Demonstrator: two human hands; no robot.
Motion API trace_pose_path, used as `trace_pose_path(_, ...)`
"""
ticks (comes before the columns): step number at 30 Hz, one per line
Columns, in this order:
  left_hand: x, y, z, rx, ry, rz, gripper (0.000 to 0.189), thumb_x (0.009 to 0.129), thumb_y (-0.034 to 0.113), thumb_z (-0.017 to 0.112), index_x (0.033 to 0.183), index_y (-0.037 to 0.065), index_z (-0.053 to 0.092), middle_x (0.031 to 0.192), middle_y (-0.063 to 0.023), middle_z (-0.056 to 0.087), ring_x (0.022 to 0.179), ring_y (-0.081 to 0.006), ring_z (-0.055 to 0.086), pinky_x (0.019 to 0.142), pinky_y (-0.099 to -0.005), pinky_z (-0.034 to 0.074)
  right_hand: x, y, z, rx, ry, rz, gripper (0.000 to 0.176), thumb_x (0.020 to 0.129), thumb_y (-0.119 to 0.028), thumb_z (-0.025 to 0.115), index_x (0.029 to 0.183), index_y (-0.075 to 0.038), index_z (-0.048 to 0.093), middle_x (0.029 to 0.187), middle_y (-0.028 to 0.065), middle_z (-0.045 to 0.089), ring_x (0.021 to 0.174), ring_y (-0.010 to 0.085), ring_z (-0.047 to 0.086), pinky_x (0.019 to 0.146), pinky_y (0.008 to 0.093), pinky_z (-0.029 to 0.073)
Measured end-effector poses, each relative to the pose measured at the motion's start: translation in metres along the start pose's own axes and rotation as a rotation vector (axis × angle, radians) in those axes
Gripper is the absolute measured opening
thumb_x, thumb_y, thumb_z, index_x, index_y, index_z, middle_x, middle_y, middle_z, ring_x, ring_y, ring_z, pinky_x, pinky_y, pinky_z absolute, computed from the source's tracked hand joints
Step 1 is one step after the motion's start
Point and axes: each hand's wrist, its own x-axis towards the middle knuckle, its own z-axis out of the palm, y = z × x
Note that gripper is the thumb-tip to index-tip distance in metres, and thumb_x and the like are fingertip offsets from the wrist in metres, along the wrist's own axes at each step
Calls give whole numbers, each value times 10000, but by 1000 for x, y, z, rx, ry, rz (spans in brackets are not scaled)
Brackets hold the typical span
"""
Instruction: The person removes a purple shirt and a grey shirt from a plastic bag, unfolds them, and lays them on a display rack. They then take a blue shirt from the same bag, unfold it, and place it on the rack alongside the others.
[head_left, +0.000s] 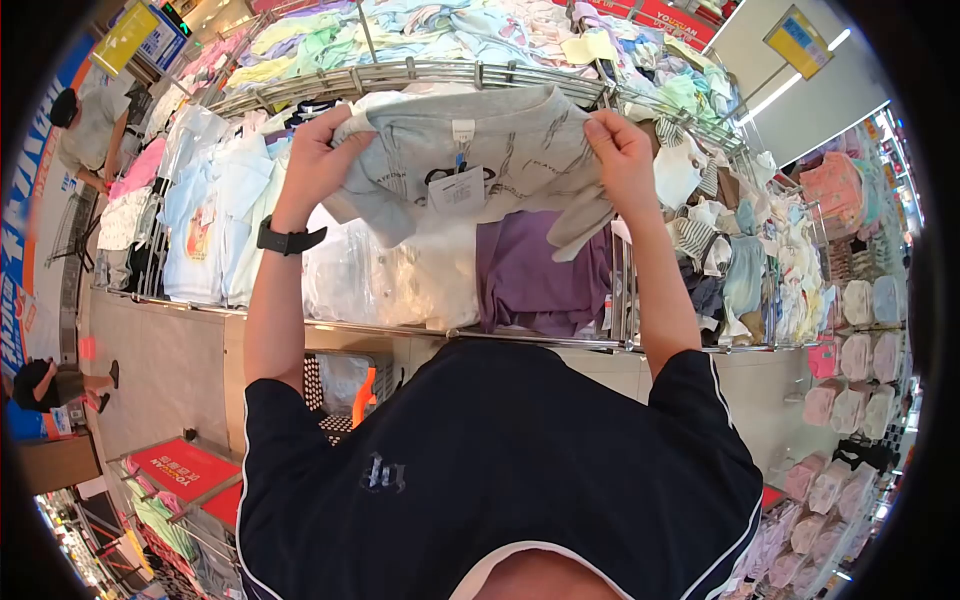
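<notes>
A light grey shirt (545,140) with dark printed lettering is stretched between my two hands, raised over the clothes rack. My left hand (325,165) is closed on one shoulder of it, and my right hand (622,160) pinches the other. A white paper tag (458,191) hangs inside the neck opening, below a small sewn label (463,130). Its sleeves droop on both sides. Beneath the shirt lie a folded purple garment (545,270) and clear-wrapped white clothes (420,275).
Metal rails (470,72) edge the rack of piled garments. A basket with an orange handle (364,395) stands below the rack's front edge. Packaged clothes (850,355) hang at the right. Two people are at the left, one beside the rack (95,130), one farther down (60,385).
</notes>
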Motion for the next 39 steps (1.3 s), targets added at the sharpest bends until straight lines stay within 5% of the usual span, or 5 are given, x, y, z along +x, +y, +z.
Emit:
trace_pose_path(16,47,126,-27,-121,169,394,170,940,117,636,1037,-18,671,919,9,668,844,-53,577,755,-202,441,25,-109,-49,3,284,-354,191,969,-179,623,949,8,659,744,-81,549,704,23,453,639,191,375)
trace_pose_path(25,27,102,26,-662,128,-121,146,894,90,654,1023,23,669,917,-6,677,827,-67,617,714,-226,489,24,-46,-26,-409,247,-62,170,930,-193,629,894,-28,656,688,56,572,642,162,515,622,296,414)
trace_pose_path(28,-11,107,94,-505,3,-92,170,934,200,659,943,37,611,774,42,556,714,-35,487,604,-223,408,29,28,-9,-661,412,-524,159,947,-180,616,943,-23,647,837,91,624,781,178,573,702,314,453)
trace_pose_path(32,-41,127,153,-199,8,-59,191,933,156,620,844,33,506,625,-100,472,559,-140,471,502,-316,366,-43,47,20,-501,245,-183,241,975,-255,561,1105,-59,614,980,126,603,859,298,556,768,436,436)
trace_pose_path(39,-109,98,227,-77,-339,180,129,899,130,597,977,40,548,971,-205,611,680,-407,608,571,-472,486,-120,33,16,1229,-332,943,430,1045,-342,385,1281,-24,552,1221,120,630,1141,237,610,976,367,482)
